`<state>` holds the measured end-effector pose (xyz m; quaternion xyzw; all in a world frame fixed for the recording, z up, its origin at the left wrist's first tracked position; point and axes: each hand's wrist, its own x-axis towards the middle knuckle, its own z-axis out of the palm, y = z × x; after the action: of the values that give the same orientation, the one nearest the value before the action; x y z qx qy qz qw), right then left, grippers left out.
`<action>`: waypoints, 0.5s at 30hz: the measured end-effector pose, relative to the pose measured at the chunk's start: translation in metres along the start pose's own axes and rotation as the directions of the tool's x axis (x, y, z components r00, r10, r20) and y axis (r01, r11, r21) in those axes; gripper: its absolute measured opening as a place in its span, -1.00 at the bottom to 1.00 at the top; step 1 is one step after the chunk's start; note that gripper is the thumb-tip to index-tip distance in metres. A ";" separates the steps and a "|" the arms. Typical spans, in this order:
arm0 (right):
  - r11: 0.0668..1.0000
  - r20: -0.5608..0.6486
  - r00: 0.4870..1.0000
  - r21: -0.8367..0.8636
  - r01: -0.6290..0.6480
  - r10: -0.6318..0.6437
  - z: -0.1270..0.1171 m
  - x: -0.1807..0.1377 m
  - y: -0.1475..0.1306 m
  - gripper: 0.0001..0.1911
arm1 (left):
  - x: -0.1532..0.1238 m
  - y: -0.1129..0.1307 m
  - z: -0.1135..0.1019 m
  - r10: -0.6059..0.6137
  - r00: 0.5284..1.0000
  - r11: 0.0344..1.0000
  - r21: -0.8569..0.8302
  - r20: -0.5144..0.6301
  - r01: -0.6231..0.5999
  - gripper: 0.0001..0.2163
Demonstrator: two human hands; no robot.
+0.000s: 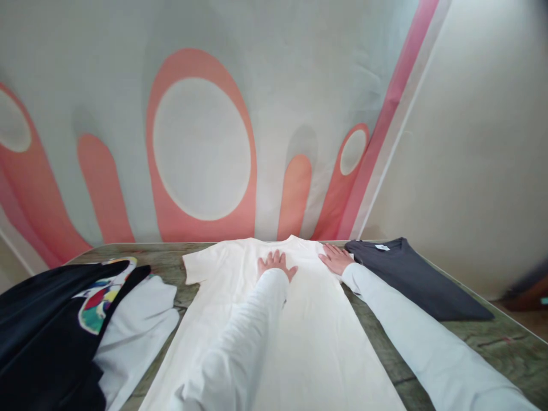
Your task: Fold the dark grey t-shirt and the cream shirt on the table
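Observation:
A white T-shirt (pixel 317 342) lies spread out over the table, its neckline at the far edge and its lower part running toward me out of view. My left hand (pixel 275 262) rests flat on the upper chest of the shirt, fingers spread. Near the right shoulder and sleeve, my right hand (pixel 336 259) presses flat on the cloth with its fingers stretched out. My right forearm covers much of that sleeve. Neither hand grips anything.
On the right lies a folded dark grey T-shirt (pixel 415 279) with a white neck label. At the left are heaped a black garment (pixel 47 331) with a colourful print and a white garment (pixel 139 325). The wood-patterned table (pixel 166 264) meets a printed backdrop (pixel 274 103).

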<state>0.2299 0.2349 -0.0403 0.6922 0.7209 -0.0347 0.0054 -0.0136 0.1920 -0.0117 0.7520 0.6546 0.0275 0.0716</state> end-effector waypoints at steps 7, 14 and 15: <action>1.000 -0.023 1.000 -0.018 0.001 -0.001 0.005 0.000 0.000 -0.28 | 0.013 -0.077 -0.015 -0.308 0.946 0.951 -0.056 -0.103 0.304 -0.33; 0.999 -0.039 0.999 -0.034 -0.009 0.007 0.003 -0.001 0.001 -0.30 | 0.017 -0.095 -0.014 -0.365 0.900 0.930 -0.052 -0.239 0.363 -0.35; 0.999 -0.054 0.999 -0.035 -0.010 0.009 0.000 -0.003 -0.001 -0.32 | 0.019 -0.093 -0.013 -0.343 0.904 0.938 -0.046 -0.254 0.343 -0.37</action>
<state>0.2287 0.2318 -0.0400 0.6961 0.7179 -0.0033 -0.0015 -0.1040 0.2241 -0.0135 0.6153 0.7803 0.1120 -0.0104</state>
